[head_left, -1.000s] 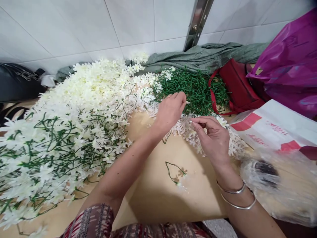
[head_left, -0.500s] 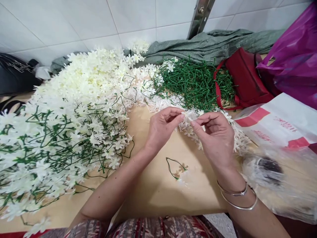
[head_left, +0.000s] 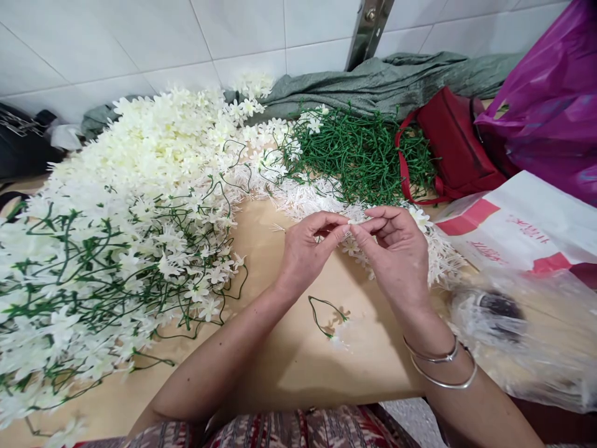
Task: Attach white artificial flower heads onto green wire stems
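My left hand (head_left: 310,249) and my right hand (head_left: 396,249) meet above the table, fingertips pinched together. Between them is a small white artificial flower piece (head_left: 354,221), mostly covered by the fingers. Below the hands, a green wire stem (head_left: 313,311) with a white tip (head_left: 336,340) lies bent on the tabletop (head_left: 280,367). Just beyond the fingers spreads a strip of white stamen-like pieces (head_left: 312,194). Two silver bangles (head_left: 454,384) circle my right wrist.
A large heap of white artificial flowers (head_left: 153,149) with green stems fills the left. Bare green stems (head_left: 354,155) lie piled at the back, beside a red bag (head_left: 457,143). At right are a purple plastic bag (head_left: 550,118), a white paper bag (head_left: 527,218) and a clear plastic bag (head_left: 555,336).
My hands have drawn closer together, fingertips now meeting. The white piece shows less between them. The whole view has shifted slightly; the stem on the table stays where it lay.
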`<state>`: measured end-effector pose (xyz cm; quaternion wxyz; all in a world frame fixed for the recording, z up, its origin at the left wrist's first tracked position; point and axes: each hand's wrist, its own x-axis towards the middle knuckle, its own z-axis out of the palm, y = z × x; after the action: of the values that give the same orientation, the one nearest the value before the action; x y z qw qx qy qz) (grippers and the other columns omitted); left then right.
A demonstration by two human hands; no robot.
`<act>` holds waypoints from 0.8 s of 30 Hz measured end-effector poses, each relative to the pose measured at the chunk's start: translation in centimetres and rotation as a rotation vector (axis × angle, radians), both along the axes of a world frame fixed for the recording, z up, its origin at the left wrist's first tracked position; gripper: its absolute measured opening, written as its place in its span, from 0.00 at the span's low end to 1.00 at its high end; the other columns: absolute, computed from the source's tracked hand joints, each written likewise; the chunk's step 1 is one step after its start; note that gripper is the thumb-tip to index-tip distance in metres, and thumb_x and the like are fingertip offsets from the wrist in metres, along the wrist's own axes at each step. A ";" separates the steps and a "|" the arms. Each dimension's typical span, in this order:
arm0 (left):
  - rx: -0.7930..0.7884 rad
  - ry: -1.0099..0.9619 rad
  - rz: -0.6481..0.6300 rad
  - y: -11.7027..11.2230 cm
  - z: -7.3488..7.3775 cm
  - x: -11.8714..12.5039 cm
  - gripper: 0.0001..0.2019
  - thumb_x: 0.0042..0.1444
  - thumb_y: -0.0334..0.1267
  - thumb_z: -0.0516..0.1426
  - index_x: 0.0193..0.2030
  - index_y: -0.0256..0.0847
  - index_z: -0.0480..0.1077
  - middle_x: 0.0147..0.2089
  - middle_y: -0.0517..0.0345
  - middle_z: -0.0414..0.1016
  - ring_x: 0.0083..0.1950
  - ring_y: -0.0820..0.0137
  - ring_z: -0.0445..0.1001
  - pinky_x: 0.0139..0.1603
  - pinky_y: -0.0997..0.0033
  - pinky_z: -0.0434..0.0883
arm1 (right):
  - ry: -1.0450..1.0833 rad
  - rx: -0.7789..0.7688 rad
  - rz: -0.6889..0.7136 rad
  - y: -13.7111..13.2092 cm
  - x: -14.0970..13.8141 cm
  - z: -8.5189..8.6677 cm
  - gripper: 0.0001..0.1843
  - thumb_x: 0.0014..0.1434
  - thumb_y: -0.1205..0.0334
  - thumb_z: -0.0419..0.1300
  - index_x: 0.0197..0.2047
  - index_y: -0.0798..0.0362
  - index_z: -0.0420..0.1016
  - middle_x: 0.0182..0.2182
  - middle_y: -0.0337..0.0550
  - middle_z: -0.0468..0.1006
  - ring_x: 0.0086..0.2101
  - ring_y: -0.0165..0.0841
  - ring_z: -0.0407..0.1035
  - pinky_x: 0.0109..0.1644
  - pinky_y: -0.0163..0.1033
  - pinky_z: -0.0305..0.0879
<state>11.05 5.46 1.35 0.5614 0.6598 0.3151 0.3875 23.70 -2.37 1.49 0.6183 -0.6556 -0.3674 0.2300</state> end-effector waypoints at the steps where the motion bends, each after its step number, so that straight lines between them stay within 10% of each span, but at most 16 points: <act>1: -0.022 -0.010 0.000 0.0 -0.1 0.0 0.03 0.64 0.38 0.64 0.38 0.45 0.80 0.40 0.58 0.85 0.40 0.68 0.81 0.46 0.65 0.79 | 0.001 -0.006 0.008 0.0 0.0 0.0 0.16 0.60 0.55 0.70 0.49 0.45 0.74 0.29 0.36 0.79 0.31 0.35 0.73 0.41 0.44 0.73; 9: -0.082 -0.096 -0.034 -0.8 -0.3 0.1 0.06 0.66 0.42 0.64 0.42 0.43 0.80 0.42 0.56 0.86 0.44 0.65 0.84 0.50 0.62 0.81 | -0.067 -0.021 0.029 -0.3 0.8 -0.3 0.06 0.62 0.55 0.69 0.39 0.48 0.81 0.32 0.39 0.80 0.34 0.35 0.72 0.43 0.44 0.70; 24: 0.164 -0.064 0.069 -1.7 0.3 -0.3 0.07 0.69 0.42 0.63 0.44 0.44 0.82 0.44 0.55 0.87 0.45 0.67 0.85 0.51 0.65 0.81 | 0.238 0.058 0.083 0.3 0.8 -1.0 0.18 0.51 0.46 0.76 0.31 0.46 0.76 0.27 0.36 0.78 0.28 0.32 0.70 0.34 0.41 0.71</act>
<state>10.77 3.80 1.60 0.5015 0.6797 0.2866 0.4520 24.47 -2.09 0.52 0.6662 -0.5899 -0.3247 0.3206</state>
